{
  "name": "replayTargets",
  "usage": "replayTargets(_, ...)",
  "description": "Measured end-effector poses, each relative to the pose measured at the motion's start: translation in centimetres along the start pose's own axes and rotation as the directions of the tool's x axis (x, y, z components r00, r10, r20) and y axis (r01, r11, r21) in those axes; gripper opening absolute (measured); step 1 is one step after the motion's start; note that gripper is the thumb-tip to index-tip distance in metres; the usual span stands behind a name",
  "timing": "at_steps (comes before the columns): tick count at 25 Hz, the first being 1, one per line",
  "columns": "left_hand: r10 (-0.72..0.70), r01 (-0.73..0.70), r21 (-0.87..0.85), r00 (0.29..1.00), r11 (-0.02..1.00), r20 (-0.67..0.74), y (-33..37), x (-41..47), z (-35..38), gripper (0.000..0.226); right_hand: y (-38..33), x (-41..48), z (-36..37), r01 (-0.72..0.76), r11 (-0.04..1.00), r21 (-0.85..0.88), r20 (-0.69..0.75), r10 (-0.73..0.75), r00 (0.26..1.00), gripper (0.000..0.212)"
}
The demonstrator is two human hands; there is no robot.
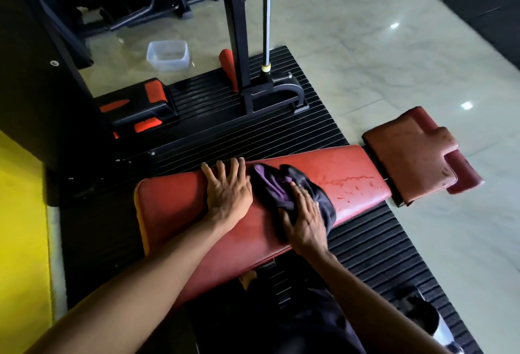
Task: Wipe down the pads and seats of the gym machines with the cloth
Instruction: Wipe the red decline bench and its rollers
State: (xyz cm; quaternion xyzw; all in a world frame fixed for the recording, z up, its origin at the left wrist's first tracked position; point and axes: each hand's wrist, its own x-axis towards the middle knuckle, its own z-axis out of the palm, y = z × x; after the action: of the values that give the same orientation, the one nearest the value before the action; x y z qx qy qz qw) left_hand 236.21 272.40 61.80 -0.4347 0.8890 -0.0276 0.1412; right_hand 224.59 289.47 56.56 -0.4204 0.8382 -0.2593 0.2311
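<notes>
Both hands are down on the red bench pad (351,179). I see my left hand (228,190) spread flat, and my right hand (305,218) pressing open-fingered on the dark purple cloth (277,184), mid-pad, just right.

Dim overall. Glare spots dot the glossy floor (365,44) far right; the left falls into shadow. Edges bend, wide-angle; detail slightly soft, perhaps motion blur.
</notes>
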Motion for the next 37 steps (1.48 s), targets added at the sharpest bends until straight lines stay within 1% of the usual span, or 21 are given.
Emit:
replayTargets(3,0.170,-0.170,-0.031,0.985,0.985,-0.008,-0.1,0.1,0.0,0.060,3.7,3.0,-0.7,-0.248,0.969,-0.013,-0.070,0.247,0.967,0.073)
replayTargets(5,0.222,-0.222,-0.017,0.975,0.975,0.008,-0.2,0.5,0.0,0.062,3.4,6.8,-0.7,-0.337,0.942,-0.013,-0.066,0.335,0.940,0.069)
replayTargets(6,0.230,-0.230,-0.018,0.973,0.973,0.015,-0.1,0.8,-0.1,0.061,2.5,8.0,-0.4,-0.339,0.940,-0.029,-0.060,0.337,0.940,0.066)
replayTargets(8,0.230,-0.228,-0.043,0.973,0.973,0.034,0.3,0.8,-0.2,0.060,0.0,8.2,0.4,-0.261,0.965,-0.019,-0.038,0.260,0.965,0.063)
replayTargets(11,0.244,-0.244,-0.065,0.970,0.968,-0.001,0.7,0.9,0.1,0.055,-2.6,2.7,1.6,-0.103,0.994,0.035,-0.033,0.104,0.994,0.060)
replayTargets(13,0.252,-0.257,-0.078,0.965,0.963,-0.069,0.6,0.8,0.4,0.053,-1.5,-1.2,1.6,-0.102,0.994,0.031,-0.065,0.104,0.992,0.057)
replayTargets(15,0.272,-0.278,-0.062,0.958,0.959,-0.092,0.7,0.5,0.6,0.055,1.2,-2.3,1.3,-0.211,0.977,0.032,-0.105,0.213,0.971,0.058)
replayTargets(17,0.355,-0.358,-0.048,0.933,0.932,-0.057,1.0,0.6,0.7,0.057,3.8,-0.2,0.4,-0.385,0.920,0.065,-0.125,0.391,0.912,0.062)
replayTargets(19,0.434,-0.436,-0.035,0.899,0.899,-0.052,1.2,0.6,0.7,0.059,4.6,3.2,-0.7,-0.519,0.848,0.103,-0.076,0.527,0.846,0.060)
replayTargets(20,0.447,-0.449,-0.039,0.893,0.893,-0.052,1.2,0.7,0.7,0.059,4.1,4.7,-0.8,-0.533,0.840,0.105,-0.054,0.540,0.840,0.057)
replayTargets(22,0.443,-0.446,-0.064,0.895,0.893,-0.053,1.0,0.9,0.9,0.056,1.7,6.0,-0.3,-0.463,0.882,0.089,-0.025,0.466,0.884,0.055)
replayTargets(24,0.427,-0.432,-0.091,0.902,0.897,-0.071,0.9,0.9,1.0,0.053,-1.4,4.4,0.7,-0.331,0.940,0.076,-0.024,0.334,0.942,0.053)
replayTargets(25,0.423,-0.429,-0.090,0.903,0.899,-0.075,0.9,0.9,1.1,0.053,-2.4,2.8,1.0,-0.283,0.956,0.077,-0.025,0.286,0.958,0.055)
replayTargets(27,0.428,-0.432,-0.081,0.901,0.898,-0.068,1.0,1.2,1.4,0.054,-2.2,-0.6,1.4,-0.258,0.961,0.099,-0.042,0.263,0.964,0.061)
replayTargets(28,0.427,-0.431,-0.092,0.902,0.898,-0.059,1.0,1.3,1.5,0.055,-1.1,-1.8,1.6,-0.282,0.953,0.114,-0.057,0.290,0.955,0.062)
replayTargets(30,0.412,-0.413,-0.094,0.910,0.906,-0.034,1.3,1.2,1.5,0.058,2.0,-2.2,1.3,-0.404,0.892,0.201,-0.092,0.428,0.899,0.059)
replayTargets(31,0.405,-0.405,-0.078,0.914,0.911,-0.026,1.3,1.1,1.5,0.059,3.3,-1.2,0.8,-0.481,0.834,0.271,-0.097,0.520,0.849,0.058)
replayTargets(33,0.393,-0.392,-0.071,0.919,0.917,0.005,1.6,1.0,1.1,0.059,4.8,1.6,-0.7,-0.626,0.672,0.396,-0.042,0.694,0.719,0.059)
replayTargets(34,0.385,-0.383,-0.069,0.923,0.921,0.015,1.9,1.0,1.0,0.059,4.9,2.8,-1.4,-0.673,0.599,0.434,0.001,0.747,0.665,0.060)
replayTargets(35,0.374,-0.372,-0.065,0.927,0.926,0.020,2.4,1.1,0.9,0.059,4.7,3.7,-1.9,-0.705,0.548,0.451,0.038,0.777,0.628,0.061)
replayTargets(37,0.353,-0.351,-0.053,0.935,0.935,0.038,3.6,1.5,0.5,0.059,3.6,3.8,-1.8,-0.713,0.530,0.459,0.051,0.786,0.617,0.061)
